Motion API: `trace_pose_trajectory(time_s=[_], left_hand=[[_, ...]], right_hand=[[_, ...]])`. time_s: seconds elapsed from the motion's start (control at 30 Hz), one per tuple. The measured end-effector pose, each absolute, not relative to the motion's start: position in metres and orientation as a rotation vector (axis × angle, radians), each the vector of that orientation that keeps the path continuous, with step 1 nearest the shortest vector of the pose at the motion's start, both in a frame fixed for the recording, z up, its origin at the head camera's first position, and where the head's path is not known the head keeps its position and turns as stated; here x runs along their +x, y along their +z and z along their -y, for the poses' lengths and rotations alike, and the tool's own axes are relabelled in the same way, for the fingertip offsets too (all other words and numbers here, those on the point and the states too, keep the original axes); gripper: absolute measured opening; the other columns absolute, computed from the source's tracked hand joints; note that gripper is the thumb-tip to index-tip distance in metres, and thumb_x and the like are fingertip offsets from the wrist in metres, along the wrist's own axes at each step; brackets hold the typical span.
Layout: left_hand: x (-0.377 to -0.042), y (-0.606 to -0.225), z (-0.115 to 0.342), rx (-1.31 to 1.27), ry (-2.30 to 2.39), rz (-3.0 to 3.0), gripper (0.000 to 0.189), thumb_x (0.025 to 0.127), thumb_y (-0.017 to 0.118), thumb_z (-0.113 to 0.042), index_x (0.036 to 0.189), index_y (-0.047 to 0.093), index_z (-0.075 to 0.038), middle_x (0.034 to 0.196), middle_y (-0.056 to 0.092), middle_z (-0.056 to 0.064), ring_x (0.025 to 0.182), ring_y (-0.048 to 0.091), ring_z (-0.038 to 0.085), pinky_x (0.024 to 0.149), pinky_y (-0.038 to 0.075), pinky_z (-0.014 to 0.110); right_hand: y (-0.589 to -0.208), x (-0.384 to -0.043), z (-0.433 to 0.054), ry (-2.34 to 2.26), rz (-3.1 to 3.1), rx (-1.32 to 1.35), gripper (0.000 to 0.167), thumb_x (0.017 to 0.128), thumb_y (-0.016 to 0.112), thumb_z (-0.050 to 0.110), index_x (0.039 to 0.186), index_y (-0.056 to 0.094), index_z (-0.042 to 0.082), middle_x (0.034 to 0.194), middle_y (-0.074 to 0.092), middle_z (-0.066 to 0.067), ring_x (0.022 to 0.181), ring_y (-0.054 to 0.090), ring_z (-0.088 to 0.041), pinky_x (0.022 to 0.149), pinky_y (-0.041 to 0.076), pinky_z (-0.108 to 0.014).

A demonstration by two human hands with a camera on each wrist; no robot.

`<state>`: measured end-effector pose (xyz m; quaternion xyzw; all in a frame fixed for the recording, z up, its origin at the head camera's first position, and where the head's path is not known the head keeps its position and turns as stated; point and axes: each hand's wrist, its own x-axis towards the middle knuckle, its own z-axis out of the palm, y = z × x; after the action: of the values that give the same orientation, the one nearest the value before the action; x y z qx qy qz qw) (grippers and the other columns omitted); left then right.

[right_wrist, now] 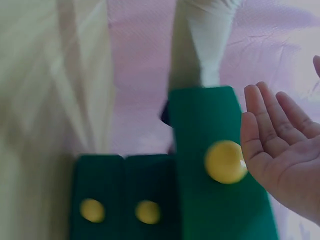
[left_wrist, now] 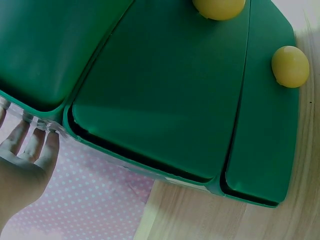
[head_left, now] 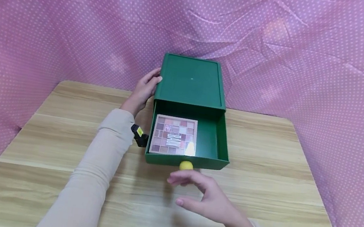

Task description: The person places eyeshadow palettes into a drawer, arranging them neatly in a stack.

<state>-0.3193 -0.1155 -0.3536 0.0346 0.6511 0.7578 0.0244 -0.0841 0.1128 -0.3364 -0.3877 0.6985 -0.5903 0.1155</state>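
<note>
A green drawer cabinet (head_left: 190,81) stands at the back of the table, with its top drawer (head_left: 224,148) pulled out. Inside that drawer, on the left, lies an eyeshadow palette (head_left: 174,136) with a clear lid and many pink and brown squares. My left hand (head_left: 143,90) rests against the cabinet's left side; its fingertips touch the side in the left wrist view. Just in front of the drawer's yellow knob (head_left: 186,165), my right hand (head_left: 212,199) hovers with fingers extended and thumb apart, holding nothing. In the right wrist view its fingers (right_wrist: 272,117) appear beside the knob.
Two lower drawers with yellow knobs (right_wrist: 92,210) are closed beneath the pulled-out one. The wooden table (head_left: 262,190) extends to both sides and toward me. Pink dotted cloth (head_left: 118,20) hangs behind and at both sides. A small black device (head_left: 139,135) sits at my left wrist.
</note>
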Motion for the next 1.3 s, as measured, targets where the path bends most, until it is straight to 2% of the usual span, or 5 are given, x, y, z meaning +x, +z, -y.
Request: trace_pose_trajectory(time_s=[0.27, 0.6, 0.7, 0.93, 1.3], left_hand=[[-0.32, -0.353, 0.116, 0.096, 2.325, -2.023, 0.042, 0.089, 0.046, -0.024, 0.131, 0.038, -0.022, 0.129, 0.036, -0.001, 0.107, 0.044, 0.017, 0.086, 0.039, 0.03], [-0.319, -0.352, 0.115, 0.06, 2.332, -2.03, 0.041, 0.089, 0.047, -0.024, 0.13, 0.04, -0.024, 0.127, 0.039, -0.002, 0.102, 0.045, 0.018, 0.084, 0.039, 0.031], [-0.318, -0.352, 0.115, 0.057, 2.333, -2.03, 0.041, 0.089, 0.047, -0.024, 0.129, 0.041, -0.024, 0.127, 0.039, -0.002, 0.103, 0.046, 0.017, 0.084, 0.04, 0.03], [-0.317, -0.352, 0.115, 0.051, 2.344, -2.021, 0.04, 0.089, 0.047, -0.023, 0.129, 0.041, -0.024, 0.127, 0.04, -0.002, 0.102, 0.047, 0.018, 0.083, 0.04, 0.031], [-0.315, -0.352, 0.114, 0.054, 2.329, -2.022, 0.041, 0.089, 0.047, -0.024, 0.13, 0.04, -0.024, 0.129, 0.037, -0.002, 0.106, 0.045, 0.018, 0.085, 0.039, 0.03]], right_hand=[[-0.368, -0.077, -0.107, -1.764, -1.893, -0.81, 0.034, 0.082, 0.057, 0.005, 0.116, 0.049, 0.003, 0.108, 0.056, -0.009, 0.096, 0.052, -0.023, 0.084, 0.04, -0.036], [-0.398, -0.08, -0.113, -1.838, -1.98, -0.61, 0.034, 0.081, 0.058, 0.005, 0.109, 0.048, -0.011, 0.1, 0.056, -0.017, 0.091, 0.051, -0.038, 0.081, 0.043, -0.035], [-0.404, -0.083, -0.115, -1.873, -1.998, -0.58, 0.034, 0.081, 0.058, 0.004, 0.108, 0.047, -0.011, 0.099, 0.055, -0.021, 0.09, 0.052, -0.036, 0.079, 0.043, -0.034], [-0.404, -0.089, -0.113, -1.953, -2.006, -0.47, 0.034, 0.082, 0.057, 0.007, 0.112, 0.046, -0.007, 0.099, 0.054, -0.022, 0.091, 0.053, -0.026, 0.078, 0.044, -0.031], [-0.399, -0.092, -0.105, -2.07, -1.928, -0.396, 0.031, 0.084, 0.055, 0.011, 0.109, 0.049, -0.007, 0.1, 0.054, -0.024, 0.094, 0.052, -0.036, 0.082, 0.041, -0.04]])
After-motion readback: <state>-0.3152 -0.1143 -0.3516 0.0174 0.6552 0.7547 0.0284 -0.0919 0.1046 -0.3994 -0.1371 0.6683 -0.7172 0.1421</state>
